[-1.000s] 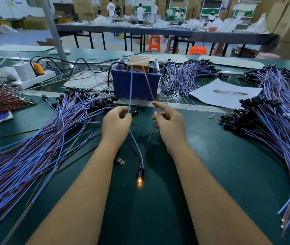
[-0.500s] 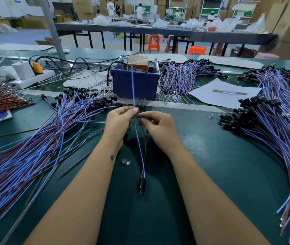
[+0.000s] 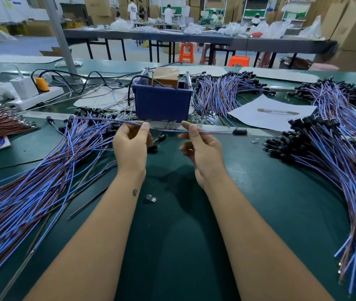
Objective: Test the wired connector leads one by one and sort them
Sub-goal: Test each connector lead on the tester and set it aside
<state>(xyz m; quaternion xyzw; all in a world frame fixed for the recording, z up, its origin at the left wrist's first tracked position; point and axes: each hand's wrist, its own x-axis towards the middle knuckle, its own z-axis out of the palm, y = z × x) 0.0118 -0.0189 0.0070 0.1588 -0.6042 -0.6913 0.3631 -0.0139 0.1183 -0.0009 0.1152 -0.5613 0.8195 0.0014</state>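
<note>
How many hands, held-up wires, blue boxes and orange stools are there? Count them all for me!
Hands: 2 (left hand, right hand)
Held-up wire, pinched by both hands: 1
Blue box: 1
Orange stools: 2 (near stool, far stool)
Total: 6

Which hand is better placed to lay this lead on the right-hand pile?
Probably the right hand: it pinches the lead nearer its black connector, which already points at the right-hand pile.
</note>
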